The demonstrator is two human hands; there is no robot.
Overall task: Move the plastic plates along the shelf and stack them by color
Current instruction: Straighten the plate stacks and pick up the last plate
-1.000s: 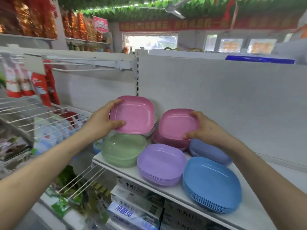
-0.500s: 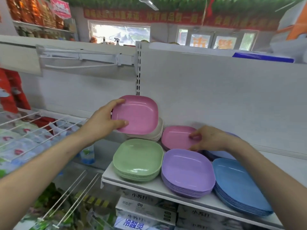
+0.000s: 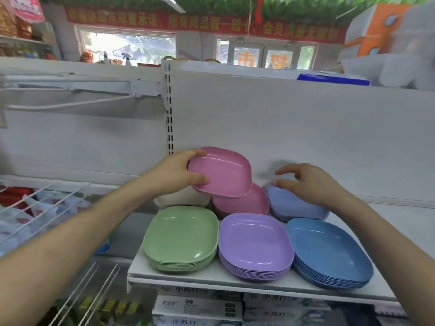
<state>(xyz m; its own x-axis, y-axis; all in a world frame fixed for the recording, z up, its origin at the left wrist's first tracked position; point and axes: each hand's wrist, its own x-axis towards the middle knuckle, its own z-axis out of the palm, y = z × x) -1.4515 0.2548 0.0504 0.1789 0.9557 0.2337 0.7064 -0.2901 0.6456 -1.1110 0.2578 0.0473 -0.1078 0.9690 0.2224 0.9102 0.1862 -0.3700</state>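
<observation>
Pink plate [image 3: 221, 172]: held raised and tilted at the rear of the shelf [image 3: 211, 277], above the pink stack [image 3: 249, 203] and the cream stack [image 3: 181, 198]. Whether its lower edge touches the pink stack cannot be told.

Left hand [image 3: 176, 172]: grips the plate's left rim, thumb on the inner face, fingers curled over the far edge.

Right hand [image 3: 306, 184]: held over the periwinkle stack [image 3: 292, 209], fingers loosely spread, holding nothing. Contact with the stack cannot be confirmed.

Front row, left to right: green stack [image 3: 181, 236], purple stack [image 3: 255, 243], blue stack [image 3: 329, 252]. These stand just beside one another and close to the shelf's front lip.

Room: bare white shelf surface shows right of the periwinkle stack. The plain white back panel [image 3: 306, 125] rises directly behind the rear row.

Material: the plates are smooth matte plastic, square with rounded corners and shallow raised rims, and they nest tightly. The shelf is flat white board.

Surroundings: a white wire rack [image 3: 35, 208] stands to the left and boxed goods [image 3: 197, 304] sit below.
</observation>
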